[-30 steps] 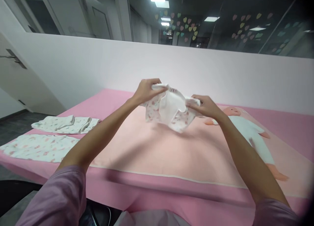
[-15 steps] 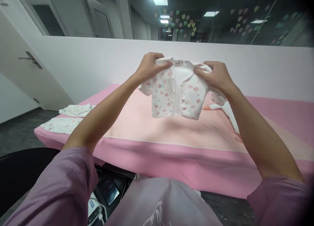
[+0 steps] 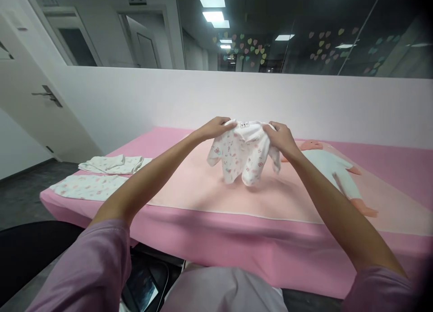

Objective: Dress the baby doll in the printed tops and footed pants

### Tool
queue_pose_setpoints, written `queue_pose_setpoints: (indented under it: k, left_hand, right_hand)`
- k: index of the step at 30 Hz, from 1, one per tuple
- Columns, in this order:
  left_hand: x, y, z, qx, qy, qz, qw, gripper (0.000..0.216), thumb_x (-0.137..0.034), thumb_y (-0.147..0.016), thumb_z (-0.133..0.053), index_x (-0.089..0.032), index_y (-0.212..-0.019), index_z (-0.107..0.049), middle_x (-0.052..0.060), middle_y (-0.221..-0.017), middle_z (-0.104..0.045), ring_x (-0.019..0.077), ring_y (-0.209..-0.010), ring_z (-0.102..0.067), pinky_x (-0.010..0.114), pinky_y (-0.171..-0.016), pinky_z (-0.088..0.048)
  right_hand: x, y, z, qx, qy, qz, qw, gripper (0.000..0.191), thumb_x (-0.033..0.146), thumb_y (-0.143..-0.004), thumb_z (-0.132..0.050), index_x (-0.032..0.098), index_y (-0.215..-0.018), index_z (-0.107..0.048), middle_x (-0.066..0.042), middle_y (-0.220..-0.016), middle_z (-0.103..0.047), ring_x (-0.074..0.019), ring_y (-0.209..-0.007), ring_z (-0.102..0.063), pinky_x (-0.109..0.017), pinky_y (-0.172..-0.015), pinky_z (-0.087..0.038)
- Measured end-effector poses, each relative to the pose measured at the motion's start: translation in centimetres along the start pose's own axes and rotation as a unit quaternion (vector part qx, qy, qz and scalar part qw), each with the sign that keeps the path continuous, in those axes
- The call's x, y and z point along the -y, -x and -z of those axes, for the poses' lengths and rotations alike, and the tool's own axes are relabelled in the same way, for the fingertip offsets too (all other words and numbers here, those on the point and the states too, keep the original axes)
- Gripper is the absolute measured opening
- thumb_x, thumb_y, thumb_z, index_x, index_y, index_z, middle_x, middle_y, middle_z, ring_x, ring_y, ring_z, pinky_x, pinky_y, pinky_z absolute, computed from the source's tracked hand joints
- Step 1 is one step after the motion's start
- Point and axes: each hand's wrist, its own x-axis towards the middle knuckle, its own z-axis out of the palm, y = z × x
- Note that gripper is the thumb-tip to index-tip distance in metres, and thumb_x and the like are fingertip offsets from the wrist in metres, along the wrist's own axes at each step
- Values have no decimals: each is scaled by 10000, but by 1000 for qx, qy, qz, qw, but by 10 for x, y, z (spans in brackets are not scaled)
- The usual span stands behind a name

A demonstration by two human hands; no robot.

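A small white baby shirt (image 3: 233, 151) with a pink print hangs, open at the front, between my two hands over the bed. My left hand (image 3: 218, 127) pinches it at one shoulder beside the collar. At the other shoulder my right hand (image 3: 280, 137) grips the cloth with the thumb on top. The collar label faces me, and the lower hem is bent and slightly blurred just above the peach sheet (image 3: 189, 190).
Folded white baby clothes (image 3: 111, 164) and a printed white cloth (image 3: 88, 187) lie at the bed's left end. A doll-like figure in white (image 3: 333, 167) is on the right. Behind the pink bed (image 3: 209, 235) stands a white wall (image 3: 135, 95) below a window.
Both hands have lowered the baby shirt toward the bed and moved it farther from me. Its lower part has swung and crumpled. The view has tilted up a little.
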Motion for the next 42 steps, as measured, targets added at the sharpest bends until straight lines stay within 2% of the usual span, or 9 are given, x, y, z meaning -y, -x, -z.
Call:
queue_pose_setpoints:
  k: [2, 5, 9, 15, 23, 29, 37, 40, 42]
  left_hand:
    - [7, -2, -7, -6, 35, 1, 999, 487, -663, -936, -634, -211, -777, -543, 25, -776, -536, 147, -657, -470, 295, -595, -317]
    - [5, 0, -15, -71, 43, -24, 996, 481, -637, -949, -624, -214, -747, -520, 21, -763, -533, 153, -672, -469, 300, -609, -332]
    - [-14, 12, -19, -137, 17, -42, 990, 482, -586, -978, -594, -215, -704, -456, 13, -723, -510, 150, -663, -437, 304, -610, -316]
    - [-42, 38, -21, -153, 4, -4, 988, 464, -571, -980, -593, -209, -709, -491, 13, -723, -547, 158, -677, -480, 304, -596, -316]
    - [-57, 66, -27, -130, 37, -10, 991, 493, -593, -1009, -560, -209, -730, -427, 1, -721, -487, 151, -681, -450, 299, -590, -320]
    - [-66, 70, -34, -99, 79, -80, 989, 512, -643, -1053, -501, -214, -783, -430, -3, -746, -435, 150, -686, -418, 309, -608, -328]
    - [-77, 81, -35, -22, 193, -79, 978, 455, -659, -994, -642, -226, -1050, -517, 61, -1015, -633, 184, -898, -608, 316, -752, -484]
    - [-78, 84, -35, -25, 199, -89, 976, 514, -584, -916, -786, -246, -1139, -469, 55, -1032, -662, 171, -865, -633, 302, -727, -489]
    - [-77, 85, -36, -41, 197, -105, 974, 499, -558, -932, -773, -253, -1162, -452, 47, -1032, -676, 159, -834, -638, 294, -717, -491]
  right_hand:
    - [-4, 1, -9, -13, -15, -8, 1000, 336, 403, -922, -551, 237, -676, -394, 37, -669, -409, -152, -670, -411, -298, -634, -317]
    - [-2, 8, -18, -36, -23, -5, 999, 363, 422, -926, -548, 246, -674, -356, 36, -655, -361, -154, -650, -366, -300, -613, -305]
    - [12, 23, -23, -38, -46, -2, 998, 363, 454, -951, -541, 250, -697, -381, 29, -669, -391, -163, -661, -386, -301, -618, -330]
    - [38, 52, -25, -16, -114, -1, 993, 429, 515, -998, -577, 242, -721, -394, 25, -695, -424, -166, -688, -433, -307, -656, -375]
    - [46, 80, -35, 31, -181, 11, 983, 484, 684, -989, -606, 254, -813, -472, 14, -750, -494, -186, -731, -481, -320, -688, -422]
    - [54, 87, -44, 63, -207, 63, 974, 446, 688, -1012, -582, 264, -910, -486, -2, -889, -575, -190, -828, -556, -323, -764, -478]
    - [61, 97, -38, 142, -255, 108, 950, 309, 550, -1014, -660, 293, -1121, -526, -47, -1161, -622, -227, -1098, -614, -365, -922, -534]
    - [63, 100, -34, 171, -284, 104, 938, 332, 549, -1006, -676, 305, -1172, -524, -55, -1204, -631, -238, -1141, -626, -389, -970, -549]
    - [64, 102, -32, 184, -296, 92, 933, 371, 572, -1006, -671, 312, -1224, -522, -63, -1245, -648, -242, -1166, -639, -405, -1003, -552]
